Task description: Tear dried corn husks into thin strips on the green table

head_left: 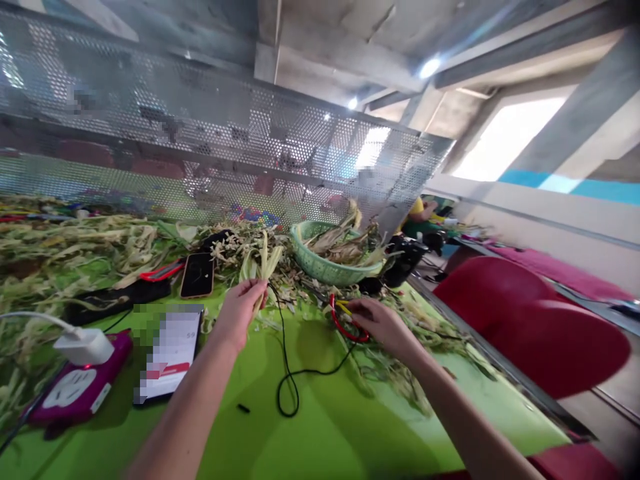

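My left hand (241, 308) is closed on the lower end of a bunch of pale green leafy stalks (261, 262), held upright over the green table (320, 427). My right hand (381, 323) is closed on red-handled scissors (344, 320), resting low on the table among plant trimmings to the right of the stalks. The two hands are about a hand's width apart.
A green basket (325, 267) of dried leaves stands behind the hands. Two phones (198, 274) (169, 353), a magenta power strip (80, 390) with a white plug and a black cable (290, 387) lie at left. Husks cover the table's back. Red chairs (540, 320) are at right.
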`<state>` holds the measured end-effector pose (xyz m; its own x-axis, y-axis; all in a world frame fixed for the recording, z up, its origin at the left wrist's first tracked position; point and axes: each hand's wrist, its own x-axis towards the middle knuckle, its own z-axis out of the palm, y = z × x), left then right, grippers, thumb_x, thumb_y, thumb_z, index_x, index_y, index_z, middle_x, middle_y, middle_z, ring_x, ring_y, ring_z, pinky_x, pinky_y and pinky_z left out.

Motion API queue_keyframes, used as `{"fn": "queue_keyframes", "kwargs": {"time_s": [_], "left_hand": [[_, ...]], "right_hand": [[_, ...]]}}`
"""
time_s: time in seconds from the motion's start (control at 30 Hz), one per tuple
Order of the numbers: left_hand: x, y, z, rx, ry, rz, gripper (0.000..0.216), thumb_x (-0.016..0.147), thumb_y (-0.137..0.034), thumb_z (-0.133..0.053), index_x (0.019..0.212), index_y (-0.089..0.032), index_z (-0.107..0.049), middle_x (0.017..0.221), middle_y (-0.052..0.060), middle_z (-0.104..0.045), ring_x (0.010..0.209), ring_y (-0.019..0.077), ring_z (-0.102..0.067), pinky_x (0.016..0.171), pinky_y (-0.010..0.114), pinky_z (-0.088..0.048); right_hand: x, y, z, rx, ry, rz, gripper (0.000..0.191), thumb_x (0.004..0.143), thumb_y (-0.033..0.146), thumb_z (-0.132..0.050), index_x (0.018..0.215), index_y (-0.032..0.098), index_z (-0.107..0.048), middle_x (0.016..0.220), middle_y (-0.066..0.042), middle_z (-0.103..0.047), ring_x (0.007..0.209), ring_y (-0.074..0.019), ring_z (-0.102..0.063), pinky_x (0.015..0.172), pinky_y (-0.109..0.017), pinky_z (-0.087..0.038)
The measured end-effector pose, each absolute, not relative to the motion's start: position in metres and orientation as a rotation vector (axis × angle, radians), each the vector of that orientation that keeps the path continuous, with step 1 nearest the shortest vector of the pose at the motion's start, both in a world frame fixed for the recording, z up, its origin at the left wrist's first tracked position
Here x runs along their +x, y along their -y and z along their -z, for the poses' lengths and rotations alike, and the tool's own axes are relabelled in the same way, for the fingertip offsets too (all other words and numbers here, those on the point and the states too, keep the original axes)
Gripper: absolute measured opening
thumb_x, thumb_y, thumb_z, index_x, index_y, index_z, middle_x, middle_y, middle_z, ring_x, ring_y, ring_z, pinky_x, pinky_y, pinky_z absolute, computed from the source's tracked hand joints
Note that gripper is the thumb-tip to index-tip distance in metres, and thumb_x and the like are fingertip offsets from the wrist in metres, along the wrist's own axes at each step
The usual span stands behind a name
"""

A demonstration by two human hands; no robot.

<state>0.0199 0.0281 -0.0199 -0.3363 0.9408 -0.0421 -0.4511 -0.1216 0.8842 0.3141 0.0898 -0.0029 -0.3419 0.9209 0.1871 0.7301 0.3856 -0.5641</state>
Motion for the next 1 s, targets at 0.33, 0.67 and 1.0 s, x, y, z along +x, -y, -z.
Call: {"fn": "queue_keyframes", "kwargs": {"time_s": [0.33, 0.67, 1.0], "left_hand": [[0.017, -0.03, 0.016, 0.584, -0.914, -1.703, 0.026, 0.06, -0.033, -0.077, 0.07, -0.013, -0.065, 0.061, 0.0, -0.06, 0.054, 0.0076, -0.051, 0.054, 0.019, -0.04], [0.018, -0.029, 0.015, 0.569, -0.869, -1.71, 0.02, 0.064, -0.031, -0.073, 0.072, -0.014, -0.065, 0.064, 0.001, -0.061, 0.057, 0.0082, -0.053, 0.057, 0.02, -0.04], [0.017, -0.027, 0.014, 0.548, -0.897, -1.711, 0.023, 0.064, -0.033, -0.073, 0.073, -0.015, -0.063, 0.066, 0.001, -0.064, 0.06, 0.0099, -0.058, 0.06, 0.022, -0.043]], "right_hand": [[0.295, -0.121, 0.011, -1.76, 2.486, -0.17, 0.06, 0.065, 0.015, -0.054, 0.124, 0.027, -0.05, 0.088, -0.002, -0.067, 0.075, -0.0197, -0.06, 0.058, -0.023, -0.029], [0.29, -0.117, 0.013, -1.634, 2.32, -0.172, 0.05, 0.058, 0.015, -0.05, 0.106, 0.022, -0.058, 0.107, -0.007, -0.064, 0.093, -0.0256, -0.059, 0.072, -0.03, -0.041], [0.282, -0.102, -0.007, -1.124, 1.843, -1.042, 0.061, 0.068, 0.042, -0.071, 0.124, 0.02, -0.056, 0.112, -0.01, -0.065, 0.101, -0.0244, -0.06, 0.082, -0.032, -0.049]]}}
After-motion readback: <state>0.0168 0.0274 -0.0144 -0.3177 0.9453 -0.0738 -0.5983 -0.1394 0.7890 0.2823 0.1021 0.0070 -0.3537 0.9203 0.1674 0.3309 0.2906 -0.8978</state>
